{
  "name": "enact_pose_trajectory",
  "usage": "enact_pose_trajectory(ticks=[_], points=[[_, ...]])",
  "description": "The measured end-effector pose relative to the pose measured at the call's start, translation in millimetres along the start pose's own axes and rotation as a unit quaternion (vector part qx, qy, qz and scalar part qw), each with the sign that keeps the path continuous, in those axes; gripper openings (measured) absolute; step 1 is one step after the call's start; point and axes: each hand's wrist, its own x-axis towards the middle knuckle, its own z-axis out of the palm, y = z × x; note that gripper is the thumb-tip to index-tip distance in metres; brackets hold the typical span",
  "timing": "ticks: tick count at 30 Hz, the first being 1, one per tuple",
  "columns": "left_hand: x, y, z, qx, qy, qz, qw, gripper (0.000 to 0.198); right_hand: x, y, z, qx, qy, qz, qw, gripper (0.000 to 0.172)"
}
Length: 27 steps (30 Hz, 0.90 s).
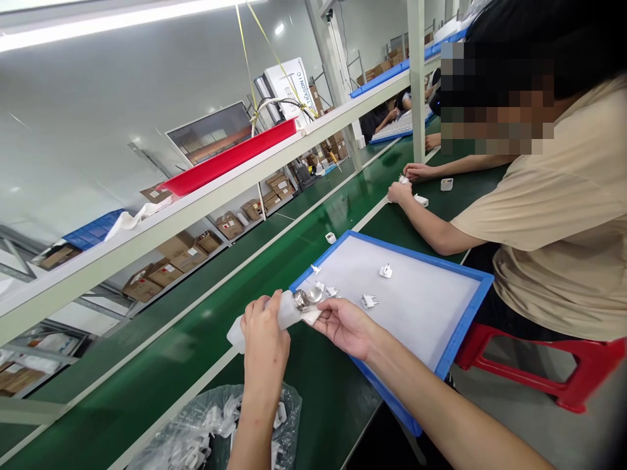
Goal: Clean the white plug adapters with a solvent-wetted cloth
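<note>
The left hand's [264,343] fingers [259,310] are curled round a white piece [289,312], gripping it along its length. It sticks out of the fist on both sides. The right hand's [347,326] fingers [326,320] pinch the near end of it, just under two shiny round metal pins [301,300]. Whether the white is a plastic body or a wrapping over one cannot be told. The piece is held in the air over the near left corner of a blue tray [426,307], above the edge of the green bench [196,339].

On the tray's pale lining, a few small white plug parts [385,270] lie loose and apart from one another, most of them near that same corner. The rest of the lining is bare. Below the left wrist, a clear plastic bag [196,431] holds many more white parts. Judging by that, the work looks early: only a handful are set out and a full bag remains.

One more white part [331,237] lies alone on the bench beyond the tray. Farther along, a co-worker in a beige shirt rests both hands [400,191] on the bench beside other white parts [447,184]. A red stool [563,372] stands at the right, and a red bin [230,160] sits on the shelf [196,202] above the bench.
</note>
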Motion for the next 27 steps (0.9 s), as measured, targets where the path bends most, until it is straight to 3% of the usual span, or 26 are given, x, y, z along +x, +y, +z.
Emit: enact_pose_trajectory(ticks=[4,11,27], points=[[2.7,1.7,-5.6,-0.012,-0.016,-0.019,1.0,0.065,-2.9,-4.4,6.6,-0.003,0.003,0.005,1.0,0.009],[3.1,3.3,-10.8,0.015,0.012,-0.015,1.0,0.066,-6.1,-9.0,14.3,-0.011,-0.003,0.015,1.0,0.01],[-1.3,8.7,-13.0,0.049,0.043,0.011,0.998,0.068,-5.7,-9.6,12.2,-0.022,-0.013,0.014,1.0,0.008]])
